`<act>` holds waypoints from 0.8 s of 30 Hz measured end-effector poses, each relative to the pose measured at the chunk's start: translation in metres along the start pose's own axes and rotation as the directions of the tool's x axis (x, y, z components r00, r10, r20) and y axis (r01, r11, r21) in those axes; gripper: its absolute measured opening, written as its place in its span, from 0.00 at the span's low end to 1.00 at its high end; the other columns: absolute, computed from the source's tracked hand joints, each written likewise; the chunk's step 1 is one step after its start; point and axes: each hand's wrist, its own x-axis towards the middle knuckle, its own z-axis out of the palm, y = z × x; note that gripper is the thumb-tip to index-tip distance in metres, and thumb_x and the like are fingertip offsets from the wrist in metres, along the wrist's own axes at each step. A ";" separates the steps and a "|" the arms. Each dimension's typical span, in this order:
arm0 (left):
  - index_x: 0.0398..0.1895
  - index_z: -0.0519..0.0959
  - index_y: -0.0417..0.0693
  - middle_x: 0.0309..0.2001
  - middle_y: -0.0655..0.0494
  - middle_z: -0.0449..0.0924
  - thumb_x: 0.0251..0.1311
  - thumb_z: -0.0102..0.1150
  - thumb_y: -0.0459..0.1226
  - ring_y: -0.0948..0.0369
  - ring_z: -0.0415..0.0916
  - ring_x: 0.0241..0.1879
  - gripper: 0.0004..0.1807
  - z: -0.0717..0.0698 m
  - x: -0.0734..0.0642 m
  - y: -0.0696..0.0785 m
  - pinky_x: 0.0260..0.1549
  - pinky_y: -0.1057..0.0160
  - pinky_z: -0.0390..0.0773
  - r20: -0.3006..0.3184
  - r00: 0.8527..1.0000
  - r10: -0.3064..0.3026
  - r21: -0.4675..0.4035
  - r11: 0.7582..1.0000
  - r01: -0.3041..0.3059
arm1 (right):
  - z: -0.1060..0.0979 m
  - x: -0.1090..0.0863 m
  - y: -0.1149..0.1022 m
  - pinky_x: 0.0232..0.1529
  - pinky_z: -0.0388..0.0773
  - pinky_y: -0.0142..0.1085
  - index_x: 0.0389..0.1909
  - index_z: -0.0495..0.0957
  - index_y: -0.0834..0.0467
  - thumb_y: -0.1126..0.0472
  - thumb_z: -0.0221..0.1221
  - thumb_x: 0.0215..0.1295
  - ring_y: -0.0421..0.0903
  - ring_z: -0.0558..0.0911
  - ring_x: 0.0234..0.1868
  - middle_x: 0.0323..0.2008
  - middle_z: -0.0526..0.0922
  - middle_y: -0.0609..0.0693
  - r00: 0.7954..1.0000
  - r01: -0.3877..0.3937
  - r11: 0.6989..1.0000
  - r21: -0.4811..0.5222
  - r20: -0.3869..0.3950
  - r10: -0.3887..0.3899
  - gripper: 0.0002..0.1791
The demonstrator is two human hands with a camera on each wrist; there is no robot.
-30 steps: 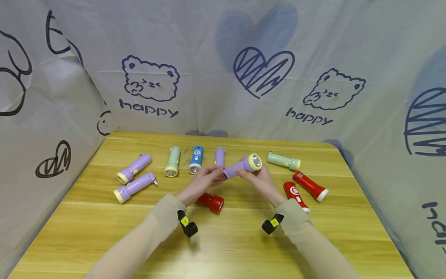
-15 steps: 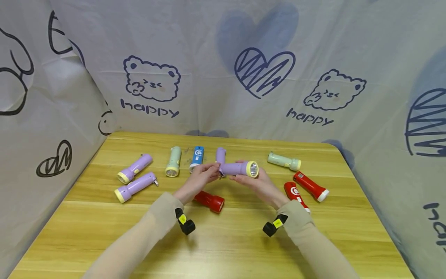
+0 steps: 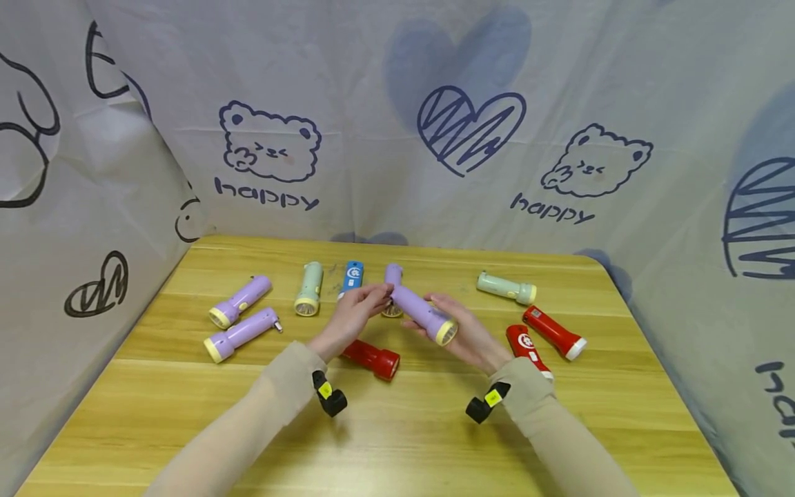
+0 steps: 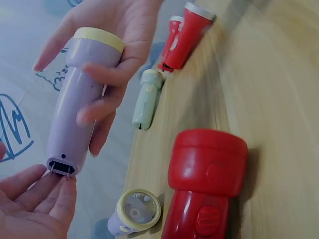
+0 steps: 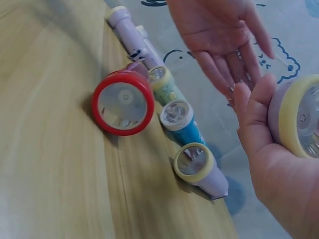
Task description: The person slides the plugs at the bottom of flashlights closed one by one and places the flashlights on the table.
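Observation:
A purple flashlight [image 3: 419, 309] with a yellow rim is held up over the table, its lamp end tilted toward the near right. My right hand [image 3: 475, 338] holds it, fingers curled against the barrel and thumb apart in the left wrist view. Two metal prongs stick out of its tail [image 4: 62, 168]. Fingers of my left hand [image 3: 354, 316] touch these prongs; in the right wrist view that thumb [image 5: 261, 37] stands apart. Beneath lies a red flashlight [image 3: 373, 359], its tail hidden by my left hand. Another purple flashlight [image 3: 393, 275] lies behind, partly covered.
On the left lie two purple flashlights [image 3: 241, 301] and a green flashlight [image 3: 309, 286], with a blue flashlight [image 3: 352, 276] beside it. To the right are a green flashlight [image 3: 506, 286] and two red flashlights [image 3: 553, 331]. A drawn-on cloth [image 3: 385, 138] hangs behind the wooden table [image 3: 397, 442].
The held flashlight has swung round, its lamp end going from pointing up and right to pointing down toward the near right. My left hand has stayed at its tail.

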 end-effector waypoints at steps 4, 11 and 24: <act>0.69 0.68 0.29 0.70 0.33 0.69 0.81 0.38 0.39 0.43 0.68 0.71 0.25 0.001 -0.003 -0.001 0.69 0.52 0.71 0.014 0.996 0.084 0.073 0.994 -0.085 | 0.002 0.002 0.004 0.41 0.81 0.25 0.73 0.50 0.63 0.52 0.41 0.82 0.44 0.85 0.49 0.58 0.73 0.53 1.000 -0.020 0.999 -0.033 -0.002 0.020 0.28; 0.68 0.70 0.31 0.69 0.38 0.72 0.80 0.40 0.41 0.45 0.68 0.71 0.25 0.002 -0.005 0.000 0.69 0.47 0.71 0.019 0.987 0.161 0.142 0.977 -0.162 | 0.004 0.003 0.006 0.36 0.80 0.25 0.69 0.52 0.71 0.54 0.43 0.81 0.39 0.83 0.37 0.43 0.80 0.50 0.997 -0.070 0.989 -0.129 -0.001 0.071 0.29; 0.68 0.69 0.30 0.69 0.34 0.70 0.78 0.43 0.36 0.41 0.70 0.69 0.23 -0.003 -0.007 0.005 0.70 0.52 0.71 -0.002 0.990 0.138 -0.160 0.977 -0.137 | 0.006 0.004 0.014 0.35 0.83 0.34 0.63 0.63 0.69 0.59 0.54 0.76 0.39 0.82 0.30 0.31 0.82 0.51 0.988 0.112 0.889 -0.445 -0.048 -0.149 0.23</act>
